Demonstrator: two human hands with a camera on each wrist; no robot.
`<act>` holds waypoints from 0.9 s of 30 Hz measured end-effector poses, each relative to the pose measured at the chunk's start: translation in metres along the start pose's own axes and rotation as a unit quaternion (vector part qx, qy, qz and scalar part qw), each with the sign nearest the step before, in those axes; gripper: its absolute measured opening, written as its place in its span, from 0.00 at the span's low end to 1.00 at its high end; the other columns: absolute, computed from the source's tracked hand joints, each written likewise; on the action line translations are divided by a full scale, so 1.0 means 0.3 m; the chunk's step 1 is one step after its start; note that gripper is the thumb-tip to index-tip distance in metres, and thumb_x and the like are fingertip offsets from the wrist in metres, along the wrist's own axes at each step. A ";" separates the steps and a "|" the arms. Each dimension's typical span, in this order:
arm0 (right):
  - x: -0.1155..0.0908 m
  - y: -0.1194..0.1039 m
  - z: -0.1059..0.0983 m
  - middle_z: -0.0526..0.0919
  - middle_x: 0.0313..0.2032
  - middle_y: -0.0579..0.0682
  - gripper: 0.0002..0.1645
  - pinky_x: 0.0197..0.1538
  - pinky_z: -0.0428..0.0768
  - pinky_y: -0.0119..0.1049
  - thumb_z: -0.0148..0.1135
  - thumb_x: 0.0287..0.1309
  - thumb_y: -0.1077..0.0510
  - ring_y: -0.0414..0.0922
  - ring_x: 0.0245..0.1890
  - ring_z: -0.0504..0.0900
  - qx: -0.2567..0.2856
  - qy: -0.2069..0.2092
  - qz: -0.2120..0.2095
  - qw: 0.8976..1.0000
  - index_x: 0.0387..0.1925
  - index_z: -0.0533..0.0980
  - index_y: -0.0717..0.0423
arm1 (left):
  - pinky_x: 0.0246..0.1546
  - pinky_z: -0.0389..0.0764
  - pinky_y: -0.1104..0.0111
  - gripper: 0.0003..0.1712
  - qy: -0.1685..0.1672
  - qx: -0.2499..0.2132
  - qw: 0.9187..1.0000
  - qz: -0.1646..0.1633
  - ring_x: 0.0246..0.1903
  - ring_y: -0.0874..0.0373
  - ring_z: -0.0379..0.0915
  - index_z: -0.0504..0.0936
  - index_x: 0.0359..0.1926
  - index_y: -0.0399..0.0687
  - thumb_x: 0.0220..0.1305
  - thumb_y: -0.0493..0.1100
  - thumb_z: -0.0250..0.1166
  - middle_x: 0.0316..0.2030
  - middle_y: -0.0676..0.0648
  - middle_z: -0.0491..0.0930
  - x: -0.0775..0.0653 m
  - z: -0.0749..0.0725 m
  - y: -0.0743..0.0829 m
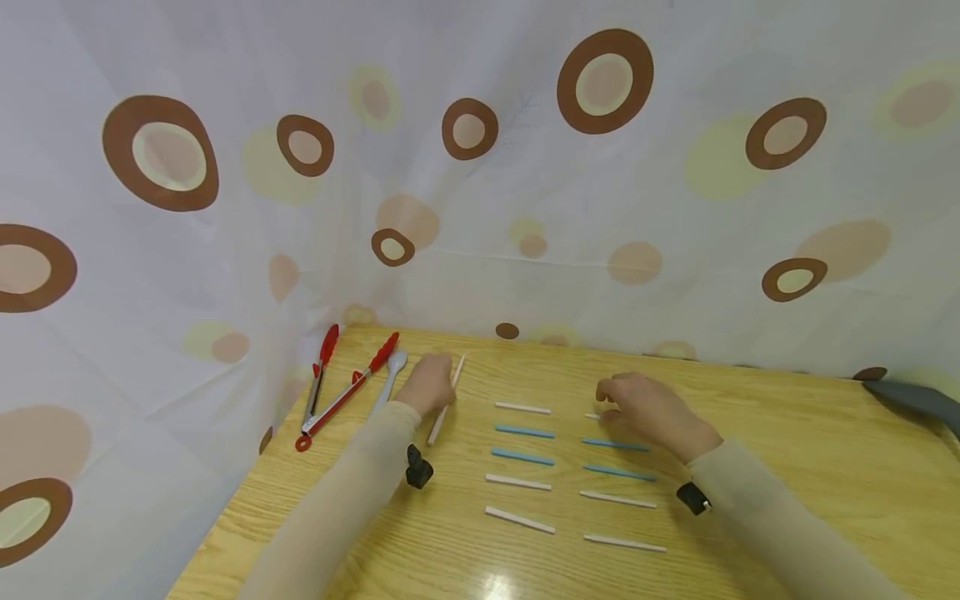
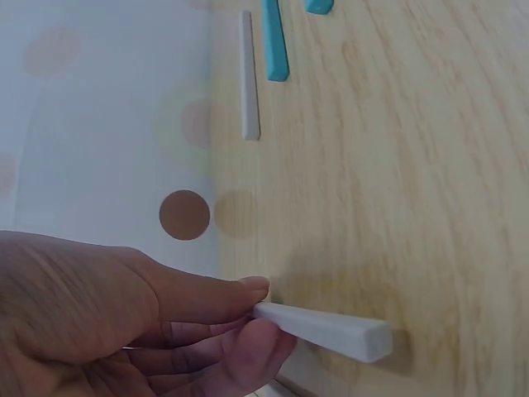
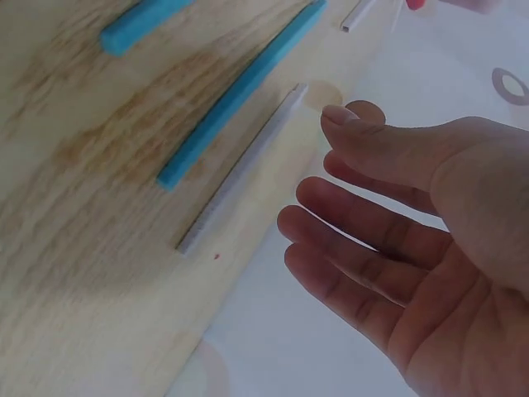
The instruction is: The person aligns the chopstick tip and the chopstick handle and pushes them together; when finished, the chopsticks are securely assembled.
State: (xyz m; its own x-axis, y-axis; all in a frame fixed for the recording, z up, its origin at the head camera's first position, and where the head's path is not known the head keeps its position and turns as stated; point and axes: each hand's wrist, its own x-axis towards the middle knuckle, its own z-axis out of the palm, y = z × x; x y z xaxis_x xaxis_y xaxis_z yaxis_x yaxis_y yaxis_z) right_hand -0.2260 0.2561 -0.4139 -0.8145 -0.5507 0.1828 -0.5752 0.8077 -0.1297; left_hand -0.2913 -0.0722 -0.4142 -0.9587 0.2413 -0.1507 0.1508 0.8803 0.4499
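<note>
In the left wrist view my left hand [image 2: 124,322] pinches a pale stick [image 2: 339,331] between thumb and fingers; it has a square end and tapers. The head view shows this left hand [image 1: 426,385] at the far left part of the table, beside a grey spoon [image 1: 396,363]. My right hand [image 1: 647,408] hovers over the far end of the right column, its loosely bent fingers apart from a white stick [image 3: 240,174] in the right wrist view. Blue sticks [image 3: 240,95] lie beside that one.
Two columns of white and blue sticks [image 1: 522,431] lie crosswise on the wooden table [image 1: 787,467]. Two red-tipped tongs [image 1: 348,400] lie at the left. A dark grey object [image 1: 918,402] sits at the right edge. A patterned curtain [image 1: 480,208] hangs behind.
</note>
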 end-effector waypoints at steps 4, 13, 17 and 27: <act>-0.005 0.003 0.014 0.81 0.33 0.51 0.11 0.34 0.80 0.39 0.74 0.53 0.62 0.46 0.31 0.80 0.009 -0.003 -0.004 1.000 0.37 0.80 0.59 | 0.13 0.72 0.72 0.09 -0.008 -0.001 1.000 -0.009 0.15 0.56 0.71 0.73 0.29 0.36 0.57 0.24 0.64 0.24 0.41 0.73 0.003 0.008 -0.012; -0.004 0.004 0.019 0.82 0.34 0.51 0.09 0.36 0.80 0.41 0.73 0.55 0.62 0.47 0.32 0.81 0.015 -0.021 0.007 1.000 0.37 0.81 0.59 | 0.09 0.69 0.72 0.09 -0.002 -0.019 1.000 -0.020 0.09 0.58 0.67 0.72 0.29 0.35 0.57 0.24 0.65 0.25 0.39 0.72 0.001 0.005 -0.017; -0.005 0.010 0.023 0.83 0.33 0.51 0.07 0.36 0.81 0.41 0.72 0.55 0.64 0.47 0.32 0.81 0.009 -0.020 0.012 1.000 0.36 0.81 0.58 | 0.09 0.72 0.72 0.10 -0.001 -0.021 1.000 -0.023 0.10 0.56 0.71 0.72 0.31 0.34 0.56 0.24 0.66 0.26 0.39 0.72 -0.005 0.000 -0.015; -0.002 0.021 0.036 0.83 0.30 0.49 0.05 0.33 0.80 0.40 0.71 0.55 0.65 0.44 0.28 0.80 0.013 -0.025 0.011 1.000 0.32 0.81 0.57 | 0.09 0.73 0.72 0.11 -0.004 -0.011 0.999 -0.035 0.12 0.54 0.75 0.73 0.33 0.34 0.56 0.25 0.67 0.28 0.38 0.72 -0.012 -0.004 -0.016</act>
State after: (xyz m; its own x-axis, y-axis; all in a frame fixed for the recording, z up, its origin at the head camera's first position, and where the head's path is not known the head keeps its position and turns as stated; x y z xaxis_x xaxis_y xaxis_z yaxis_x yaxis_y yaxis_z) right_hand -0.2301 0.2592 -0.4252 -0.8296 -0.5431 0.1299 -0.5580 0.8146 -0.1581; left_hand -0.2887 -0.0777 -0.4147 -0.9649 0.1822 -0.1894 0.0776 0.8861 0.4569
